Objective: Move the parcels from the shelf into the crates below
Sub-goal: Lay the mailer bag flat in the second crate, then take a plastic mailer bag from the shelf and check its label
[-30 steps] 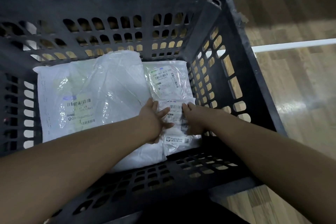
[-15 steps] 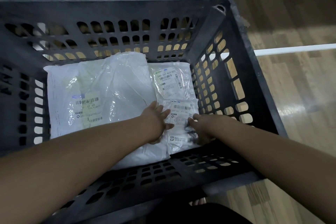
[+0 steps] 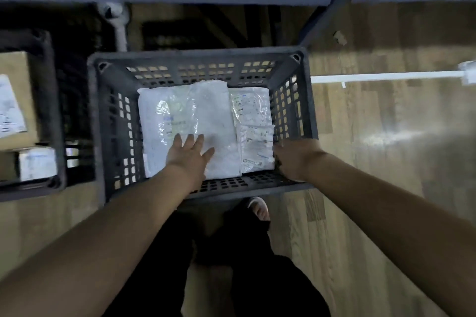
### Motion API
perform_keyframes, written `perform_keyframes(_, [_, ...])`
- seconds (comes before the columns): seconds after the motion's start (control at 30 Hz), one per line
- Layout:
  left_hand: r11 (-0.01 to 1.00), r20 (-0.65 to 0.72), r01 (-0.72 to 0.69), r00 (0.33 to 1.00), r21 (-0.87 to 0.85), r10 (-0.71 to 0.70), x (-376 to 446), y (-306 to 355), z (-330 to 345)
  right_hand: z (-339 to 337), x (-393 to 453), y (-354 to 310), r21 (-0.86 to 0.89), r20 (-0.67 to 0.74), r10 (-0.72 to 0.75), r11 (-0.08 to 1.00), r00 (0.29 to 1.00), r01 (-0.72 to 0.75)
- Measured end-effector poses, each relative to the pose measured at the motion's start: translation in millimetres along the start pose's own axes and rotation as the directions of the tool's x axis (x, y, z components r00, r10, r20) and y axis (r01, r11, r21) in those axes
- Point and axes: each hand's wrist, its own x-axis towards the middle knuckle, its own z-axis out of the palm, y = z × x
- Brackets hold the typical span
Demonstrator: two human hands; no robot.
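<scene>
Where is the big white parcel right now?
The big white parcel lies flat in the dark crate, left of two smaller parcels, under the left hand.

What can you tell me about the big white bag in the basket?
The big white bag is a soft, shiny plastic parcel, wrinkled, lying flat on the floor of the dark crate, filling its left and middle. A pale label shows through, too blurred to read. The left hand hovers open over or on its near edge. Two smaller parcels lie beside it.

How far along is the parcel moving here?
Done: three white parcels, one large and two small, lie in the crate. In hand: nothing; the left hand is spread over the large parcel, the right hand is at the crate's wall. Left: unclear, as the shelf top is out of view.
</scene>
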Motion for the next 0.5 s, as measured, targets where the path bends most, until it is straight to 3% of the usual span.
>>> perform_keyframes(0.1, [0.999,-0.03,0.036,0.999,-0.022,-0.036,-76.8,-32.4,-47.4,-55.4,-67.4,8.6,-0.046,-0.002,-0.022,0.999,1.0,0.021])
perform_keyframes(0.2, [0.99,-0.188,0.067,0.978,-0.127,-0.091,-156.3,-72.3,-105.6,-126.3,-132.6,19.4,-0.071,-0.083,-0.032,0.997,0.996,0.026])
perform_keyframes(0.5, [0.881,-0.493,0.178,0.772,-0.439,-0.401,-360.9,-165.2,-235.8,-334.4,-300.9,25.4,0.067,-0.437,-0.052,0.994,0.898,0.09])
